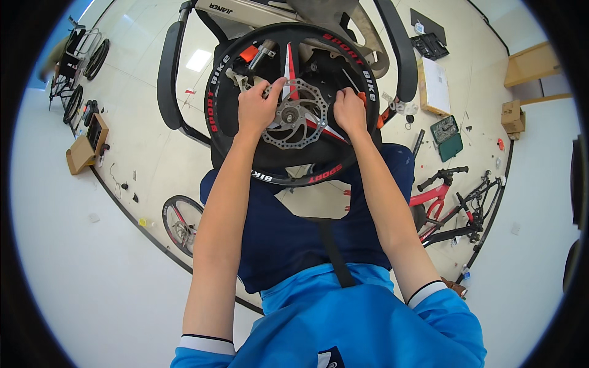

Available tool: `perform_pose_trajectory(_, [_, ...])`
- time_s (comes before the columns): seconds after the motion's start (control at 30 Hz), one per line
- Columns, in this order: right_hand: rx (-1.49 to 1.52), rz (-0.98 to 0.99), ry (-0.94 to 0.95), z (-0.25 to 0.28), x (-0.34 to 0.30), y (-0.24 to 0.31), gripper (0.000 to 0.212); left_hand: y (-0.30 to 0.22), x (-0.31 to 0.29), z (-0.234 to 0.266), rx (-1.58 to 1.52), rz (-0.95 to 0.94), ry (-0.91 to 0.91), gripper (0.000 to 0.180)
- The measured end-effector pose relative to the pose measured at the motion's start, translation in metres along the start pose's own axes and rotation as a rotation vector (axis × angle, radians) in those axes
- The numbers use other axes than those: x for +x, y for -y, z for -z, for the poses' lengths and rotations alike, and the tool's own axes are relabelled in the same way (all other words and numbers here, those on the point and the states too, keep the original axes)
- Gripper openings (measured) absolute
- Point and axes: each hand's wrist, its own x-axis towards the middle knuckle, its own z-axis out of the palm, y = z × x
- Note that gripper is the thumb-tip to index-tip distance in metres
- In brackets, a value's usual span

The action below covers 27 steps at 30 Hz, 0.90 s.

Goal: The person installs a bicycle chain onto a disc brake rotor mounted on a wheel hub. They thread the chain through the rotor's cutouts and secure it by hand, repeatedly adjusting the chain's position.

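Note:
A black bicycle wheel (229, 161) with red-and-white spokes lies flat across a chair seat above my lap. On its hub sits a silver brake disc (313, 93) with a perforated edge. My left hand (257, 107) is closed at the disc's left edge, thumb pointing up over it; anything inside its fingers is hidden. Just off the disc's right side, my right hand (350, 111) is curled into a pinch over the wheel, and what it grips is too small to see. Beyond my left hand, a silver cylindrical tool (264, 52) and an orange-red piece (249, 53) show inside the rim.
Chair armrests (172, 73) flank the wheel. A red bicycle frame (437, 195) stands at right, near a green case (451, 146) of small parts. Another wheel (183, 224) rests at lower left. An open cardboard box (83, 154) and a wheelchair (75, 58) stand at left.

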Motion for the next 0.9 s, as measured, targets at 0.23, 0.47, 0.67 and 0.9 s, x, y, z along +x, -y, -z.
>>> perform_pose_trajectory(0.23, [-0.148,0.239,-0.088,-0.001,-0.021,0.018,0.030,0.001,-0.003,0.005,0.006,-0.001,-0.019,0.051])
perform_pose_trajectory(0.47, [-0.108,0.224,0.111,-0.011,-0.003,-0.010,0.015,-0.004,0.000,0.005,0.090,0.064,0.044,0.057])
perform_pose_trajectory(0.67, [-0.068,0.191,0.249,0.004,-0.003,-0.012,0.017,-0.011,-0.019,0.015,0.077,0.074,-0.108,0.039])
perform_pose_trajectory(0.9, [0.216,0.181,0.031,0.020,-0.052,-0.022,0.016,-0.025,-0.123,0.009,-0.050,0.069,-0.343,0.019])
